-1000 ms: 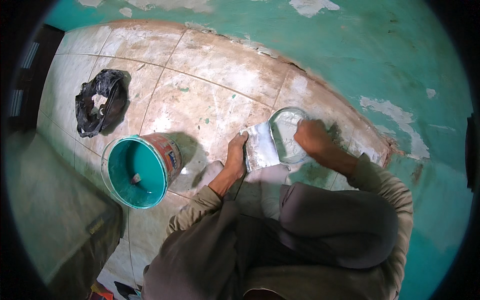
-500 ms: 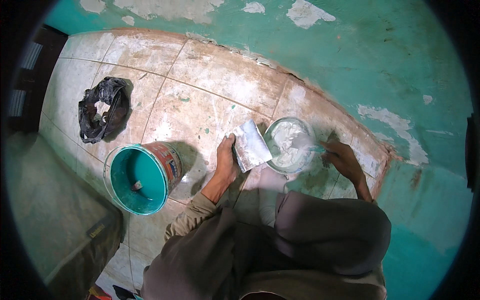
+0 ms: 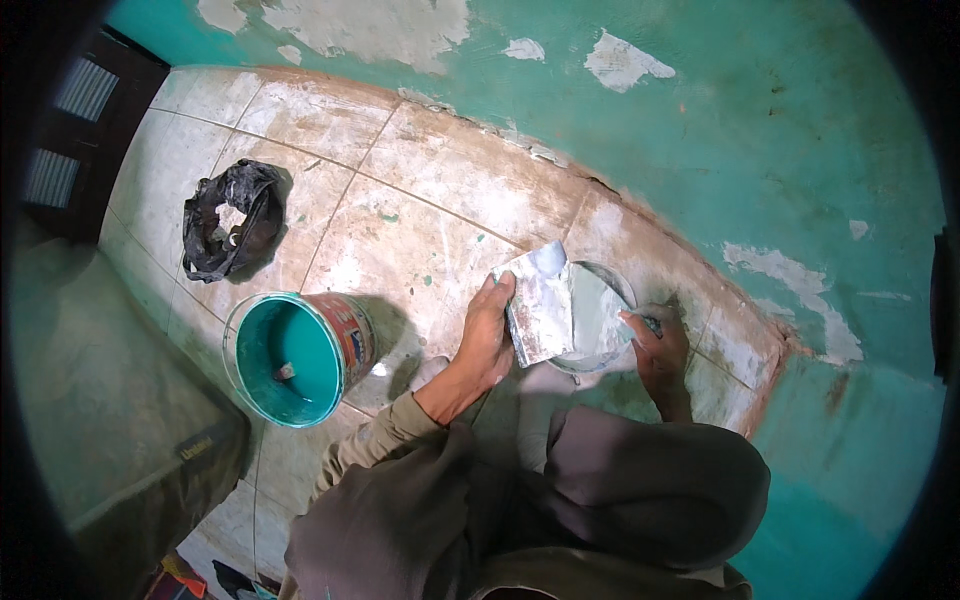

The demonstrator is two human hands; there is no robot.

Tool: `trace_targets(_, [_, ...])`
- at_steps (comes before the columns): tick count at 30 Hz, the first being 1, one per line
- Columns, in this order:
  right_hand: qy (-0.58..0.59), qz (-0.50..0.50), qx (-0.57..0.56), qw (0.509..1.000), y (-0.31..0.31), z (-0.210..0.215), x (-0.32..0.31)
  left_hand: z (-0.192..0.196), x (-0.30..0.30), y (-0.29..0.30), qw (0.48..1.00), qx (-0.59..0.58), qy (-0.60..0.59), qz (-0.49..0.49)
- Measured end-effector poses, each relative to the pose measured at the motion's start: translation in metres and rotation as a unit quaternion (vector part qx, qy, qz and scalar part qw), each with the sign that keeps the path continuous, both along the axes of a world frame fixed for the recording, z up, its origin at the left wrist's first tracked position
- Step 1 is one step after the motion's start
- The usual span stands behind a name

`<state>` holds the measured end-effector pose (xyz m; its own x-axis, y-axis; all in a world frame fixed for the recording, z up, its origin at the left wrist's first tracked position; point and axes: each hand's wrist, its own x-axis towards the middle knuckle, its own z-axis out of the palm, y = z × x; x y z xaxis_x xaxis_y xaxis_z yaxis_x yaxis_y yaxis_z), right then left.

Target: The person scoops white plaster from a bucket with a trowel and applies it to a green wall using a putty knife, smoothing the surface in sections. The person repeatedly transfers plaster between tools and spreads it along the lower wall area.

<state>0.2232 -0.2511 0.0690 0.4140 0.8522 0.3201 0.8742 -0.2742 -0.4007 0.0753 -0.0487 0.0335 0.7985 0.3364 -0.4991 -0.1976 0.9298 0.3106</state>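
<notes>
My left hand (image 3: 487, 333) grips a flat rectangular plaster board (image 3: 540, 303) smeared with pale grey putty, held tilted above the tiled floor. My right hand (image 3: 655, 345) is closed around a small tool whose blade is mostly hidden; it reaches into a round bowl of grey-white putty (image 3: 600, 318) that stands on the floor by the wall. The board overlaps the bowl's left rim.
A bucket with a teal inside (image 3: 295, 358) stands on the floor to my left, something small lying in it. A crumpled black plastic bag (image 3: 230, 218) lies farther left. The teal wall (image 3: 700, 130) has bare patched spots. My bent knees fill the lower middle.
The board in my left hand has shifted right over the bowl's rim. My right hand moved from the bowl's right side in toward the putty.
</notes>
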Motion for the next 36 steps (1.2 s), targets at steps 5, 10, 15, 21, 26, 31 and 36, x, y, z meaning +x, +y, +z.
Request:
trace_targets(5, [-0.074, -0.065, 0.015, 0.995, 0.009, -0.022, 0.008, 0.017, -0.004, 0.003, 0.995, 0.079, -0.022, 0.055])
trace_targets(10, [0.064, -0.19, -0.032, 0.979, -0.019, -0.026, 0.026, 0.019, 0.003, 0.011, 0.987, 0.132, -0.051, 0.082])
trace_targets(15, [0.622, -0.196, -0.062, 0.756, 0.002, 0.06, -0.006, 0.002, -0.002, 0.026, 0.97, 0.192, -0.031, 0.145])
trace_targets(21, [0.758, -0.162, -0.076, 0.628, 0.012, 0.034, -0.028, -0.019, 0.001, 0.003, 0.917, 0.382, -0.005, 0.116])
trace_targets(26, [0.834, -0.146, -0.01, 0.532, 0.013, 0.02, -0.025, -0.016, -0.013, 0.003, 0.816, 0.573, 0.07, 0.034])
trace_targets(31, [0.834, -0.124, 0.068, 0.533, 0.0, -0.01, -0.033, -0.016, -0.016, 0.013, 0.757, 0.65, 0.064, 0.028])
trace_targets(36, [0.828, -0.143, 0.194, 0.507, 0.008, 0.014, -0.024, -0.037, -0.03, 0.016, 0.712, 0.697, 0.08, 0.015])
